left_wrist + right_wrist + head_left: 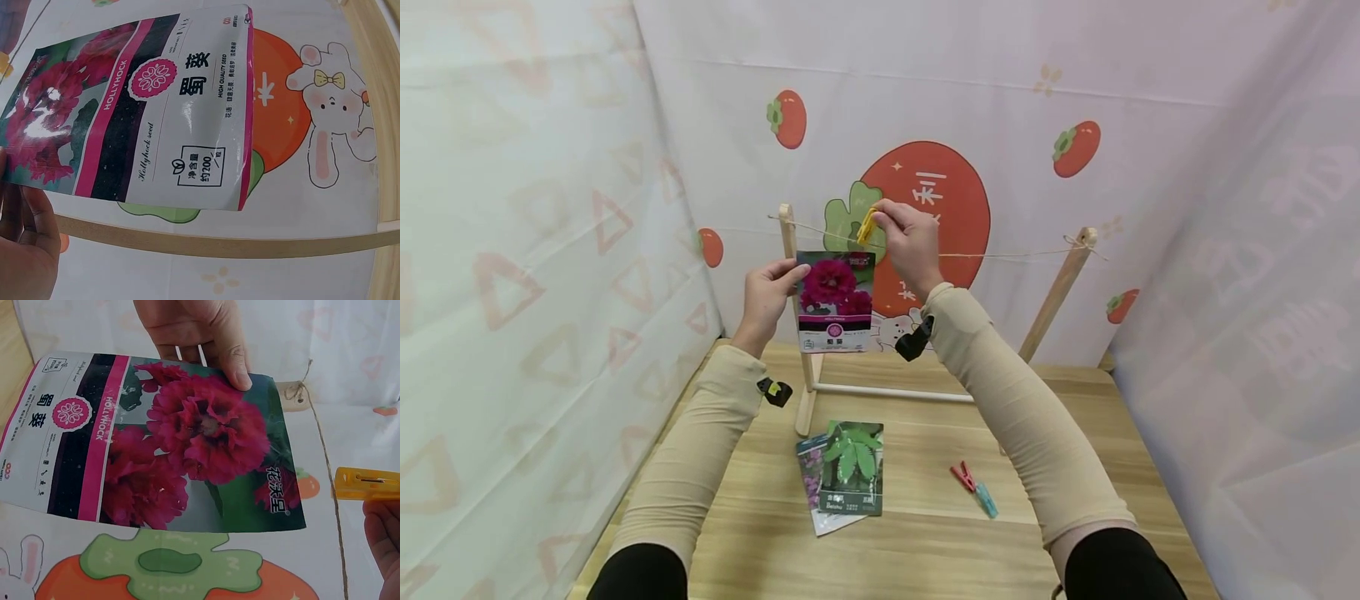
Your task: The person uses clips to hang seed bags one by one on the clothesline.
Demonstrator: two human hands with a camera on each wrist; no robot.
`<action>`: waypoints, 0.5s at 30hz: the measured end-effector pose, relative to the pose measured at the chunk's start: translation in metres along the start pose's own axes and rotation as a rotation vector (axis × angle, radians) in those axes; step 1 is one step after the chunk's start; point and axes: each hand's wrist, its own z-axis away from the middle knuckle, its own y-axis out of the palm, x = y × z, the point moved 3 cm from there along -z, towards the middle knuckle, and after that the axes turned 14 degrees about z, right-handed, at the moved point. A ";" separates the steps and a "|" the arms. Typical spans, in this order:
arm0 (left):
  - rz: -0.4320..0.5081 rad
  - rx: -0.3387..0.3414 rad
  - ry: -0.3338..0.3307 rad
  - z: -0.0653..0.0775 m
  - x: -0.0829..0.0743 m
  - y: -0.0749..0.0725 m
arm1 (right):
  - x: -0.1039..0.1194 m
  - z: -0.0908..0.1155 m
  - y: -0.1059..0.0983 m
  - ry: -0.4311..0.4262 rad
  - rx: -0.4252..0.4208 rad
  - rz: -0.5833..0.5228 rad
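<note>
My left hand (765, 298) pinches the edge of a hollyhock seed packet (837, 321) with magenta flowers, thumb in front and fingers behind. The packet hangs upright just under a thin twine (992, 254). In my right hand (913, 250), thumb and fingers hold a yellow clothespin (868, 227) above the packet's top edge. The right wrist view has the clothespin's tip (344, 483) at the twine; whether the twine lies between its jaws I cannot tell. A gap separates packet and twine there.
The twine runs between two wooden posts (1054, 296) joined by a white bar (891, 392) low down. On the wooden table lie a green-leaf seed packet (852, 479) overlapping another packet (811, 471), a red clothespin (964, 477) and a blue clothespin (987, 500). Printed curtains stand around.
</note>
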 end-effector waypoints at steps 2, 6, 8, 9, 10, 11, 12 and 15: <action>0.005 -0.002 -0.004 0.000 0.000 0.000 | 0.002 -0.001 0.004 -0.015 0.015 0.030; 0.011 -0.002 -0.007 -0.001 0.000 0.002 | 0.007 -0.004 0.012 -0.032 0.050 0.078; 0.012 0.004 -0.003 -0.002 0.000 0.003 | 0.008 -0.004 0.016 -0.033 0.065 0.105; 0.011 0.007 0.000 -0.002 0.000 0.004 | 0.008 -0.005 0.017 -0.029 0.071 0.120; 0.013 0.008 0.005 -0.003 0.000 0.004 | 0.008 -0.005 0.019 -0.029 0.077 0.134; 0.017 0.006 0.008 -0.003 0.001 0.004 | 0.008 -0.005 0.021 -0.024 0.086 0.151; 0.019 0.004 0.013 -0.004 0.001 0.004 | 0.008 -0.005 0.022 -0.023 0.096 0.160; 0.028 -0.001 0.024 -0.005 0.001 0.003 | 0.008 -0.005 0.026 -0.017 0.119 0.170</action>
